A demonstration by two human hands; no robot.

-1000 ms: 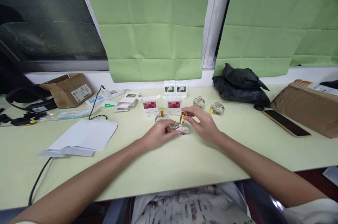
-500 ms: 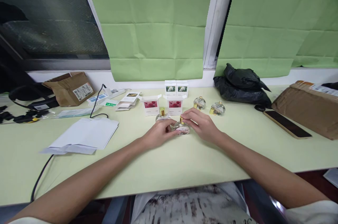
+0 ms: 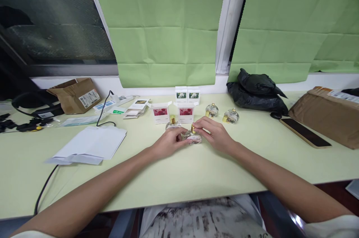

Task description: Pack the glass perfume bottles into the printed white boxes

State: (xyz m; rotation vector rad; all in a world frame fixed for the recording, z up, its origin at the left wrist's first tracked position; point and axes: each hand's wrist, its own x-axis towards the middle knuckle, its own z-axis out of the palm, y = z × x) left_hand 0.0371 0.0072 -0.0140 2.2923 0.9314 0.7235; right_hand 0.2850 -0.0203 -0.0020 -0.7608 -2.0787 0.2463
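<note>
Between my hands a round glass perfume bottle (image 3: 194, 139) with a gold cap stands on the table. My left hand (image 3: 169, 141) grips the bottle's left side with thumb and fingers. My right hand (image 3: 214, 133) pinches the gold cap from the right. Just behind my left hand stands a second perfume bottle (image 3: 173, 121), upright and partly hidden by the fingers. Two white boxes with pink flower pictures, the left box (image 3: 160, 113) and the right box (image 3: 185, 113), stand behind with flaps open. Two more bottles, one (image 3: 212, 110) and another (image 3: 231, 116), lie tilted at the right.
Two white boxes with white flowers (image 3: 187, 95) stand by the wall. Left are white papers (image 3: 89, 144), a black cable, leaflets (image 3: 136, 108) and an open carton (image 3: 75, 96). Right are a black plastic bag (image 3: 256, 90), a phone (image 3: 305, 132) and a brown parcel (image 3: 325, 116).
Both hands keep their hold on the bottle and its cap. The whole view has shifted very slightly; nothing on the table has visibly moved.
</note>
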